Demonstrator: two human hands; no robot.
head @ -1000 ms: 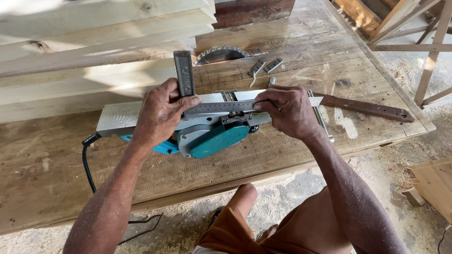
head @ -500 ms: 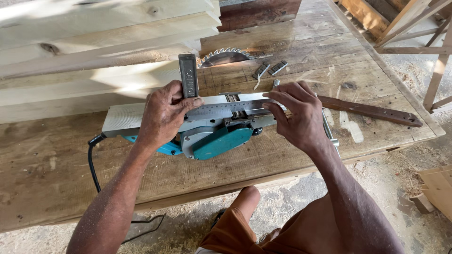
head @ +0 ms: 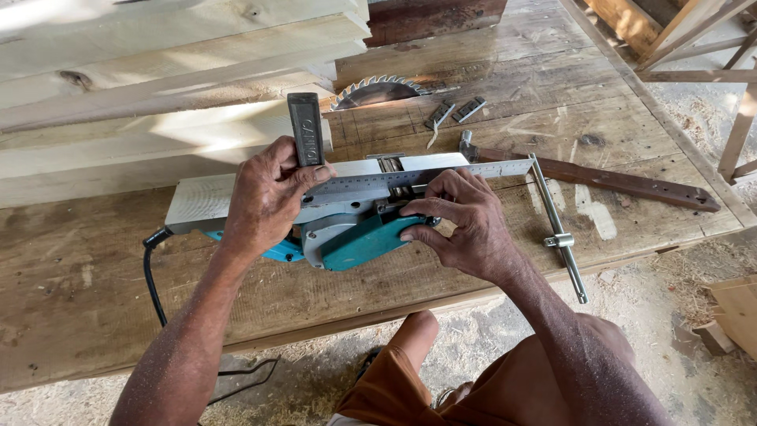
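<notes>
A teal and grey electric planer [head: 359,237] lies upside down on the wooden workbench [head: 79,300], its flat sole facing up. A metal try square lies on the sole: its steel blade [head: 441,177] runs to the right and its dark stock [head: 305,128] points away from me. My left hand [head: 268,197] presses the square where stock and blade meet. My right hand [head: 457,225] rests on the planer near the middle, fingertips at the blade's edge and on the teal housing.
A circular saw blade [head: 378,91] rises through the bench behind the planer. Two small metal pieces [head: 453,112] lie beside it. A long rusty flat bar [head: 615,177] and a metal guide rod [head: 560,229] lie to the right. Pale planks [head: 158,71] are stacked at the left. The black cord [head: 154,276] hangs off the front edge.
My right hand has slid left along the steel blade toward the planer's middle, uncovering the blade's right end. The left hand stays on the square.
</notes>
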